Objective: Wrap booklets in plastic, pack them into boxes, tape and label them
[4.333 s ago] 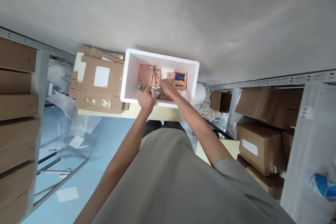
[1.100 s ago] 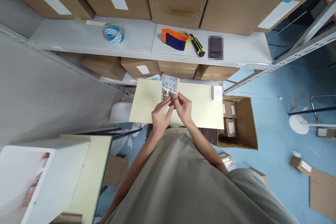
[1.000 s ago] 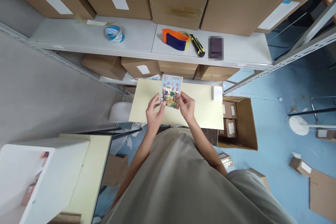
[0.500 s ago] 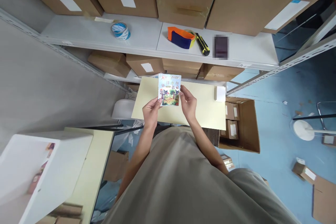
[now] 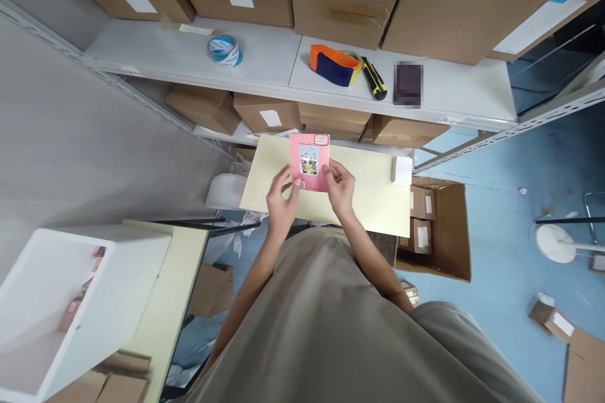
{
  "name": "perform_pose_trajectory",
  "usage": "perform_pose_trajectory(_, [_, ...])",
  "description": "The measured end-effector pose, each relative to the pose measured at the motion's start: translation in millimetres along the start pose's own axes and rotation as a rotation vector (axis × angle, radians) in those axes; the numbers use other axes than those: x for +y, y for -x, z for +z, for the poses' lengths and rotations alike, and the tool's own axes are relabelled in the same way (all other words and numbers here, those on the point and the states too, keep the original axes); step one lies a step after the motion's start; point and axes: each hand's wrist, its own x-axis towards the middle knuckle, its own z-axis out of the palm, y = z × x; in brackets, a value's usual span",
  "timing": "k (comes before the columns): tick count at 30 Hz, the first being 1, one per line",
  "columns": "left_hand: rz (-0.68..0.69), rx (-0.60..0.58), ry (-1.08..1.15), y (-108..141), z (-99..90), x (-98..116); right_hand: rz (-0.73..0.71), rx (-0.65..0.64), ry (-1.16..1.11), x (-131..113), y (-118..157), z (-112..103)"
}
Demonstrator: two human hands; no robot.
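Note:
A small thin booklet [image 5: 309,185], pink with a framed colour picture in its middle, is held up over the pale yellow table [image 5: 373,201]. My right hand [image 5: 340,187] grips its right edge, thumb on the face towards me and fingers behind. At the lower left corner is my left hand [image 5: 282,198], its fingers apart beside the edge and its thumb close to or touching the corner. Further right on the table stands a small white box [image 5: 401,170].
Above the table, a grey shelf [image 5: 265,66] carries blue-white tape [image 5: 225,51], an orange and navy band [image 5: 334,65], a box cutter [image 5: 374,78] and cartons [image 5: 345,9]. An open carton [image 5: 449,227] holding smaller boxes stands right. A white bin [image 5: 123,283] sits lower left.
The booklet has turned from its illustrated white-blue face to its pink face. My right hand has closed on the right edge, while my left hand's fingers have loosened and spread.

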Motion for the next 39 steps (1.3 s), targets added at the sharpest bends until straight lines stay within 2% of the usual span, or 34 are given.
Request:
perform_pose_trajectory(4, [-0.299, -0.088, 0.219, -16.2, -9.5, -16.2, 0.047, 0.017, -0.005, 5.7, -6.6, -10.7])
perform_pose_trajectory(6, [-0.386, -0.106, 0.303, -19.6, -9.3, -20.8, 0.053, 0.015, 0.001, 8.4, -7.9, -13.0])
perform_pose_trajectory(8, [-0.414, -0.083, 0.335, -21.0, -7.3, -21.3, 0.055, 0.007, 0.003, 9.9, -9.3, -15.2])
perform_pose_trajectory(13, [-0.296, 0.003, 0.243, -23.3, -1.9, -13.4, -0.001, 0.077, 0.052, 10.3, -11.4, -16.2])
perform_pose_trajectory(15, [-0.219, 0.024, 0.158, -22.0, 1.4, -8.1, 0.024, 0.052, 0.050, 10.3, -9.6, -10.6])
perform_pose_trajectory(20, [0.019, -0.069, -0.101, -8.2, 16.8, 10.4, 0.084, -0.046, -0.034, 10.4, -3.5, 9.0])
perform_pose_trajectory(22, [0.128, -0.121, -0.158, -4.3, 21.3, 15.6, 0.061, -0.061, -0.051, 9.9, -4.7, 9.8])
perform_pose_trajectory(24, [0.176, -0.166, -0.156, -6.7, 20.3, 16.3, 0.043, -0.091, -0.043, 8.8, -8.8, 4.4])
perform_pose_trajectory(26, [0.146, -0.128, -0.140, -17.1, 12.6, 11.8, 0.047, -0.135, -0.032, 7.5, -14.3, -5.1])
perform_pose_trajectory(29, [-0.005, -0.052, -0.085, -43.0, -7.2, -1.0, 0.092, -0.216, -0.052, 5.5, -21.3, -20.4])
perform_pose_trajectory(33, [-0.250, -0.256, 0.122, -71.0, -27.7, -11.6, 0.150, -0.279, -0.050, 3.8, -24.4, -32.2])
perform_pose_trajectory(35, [-0.283, -0.307, 0.166, -75.8, -31.0, -10.1, 0.151, -0.284, -0.041, 4.2, -24.9, -34.2])
perform_pose_trajectory(39, [-0.274, -0.300, 0.169, -75.7, -31.5, -3.8, 0.130, -0.292, -0.023, 8.5, -29.0, -36.1])
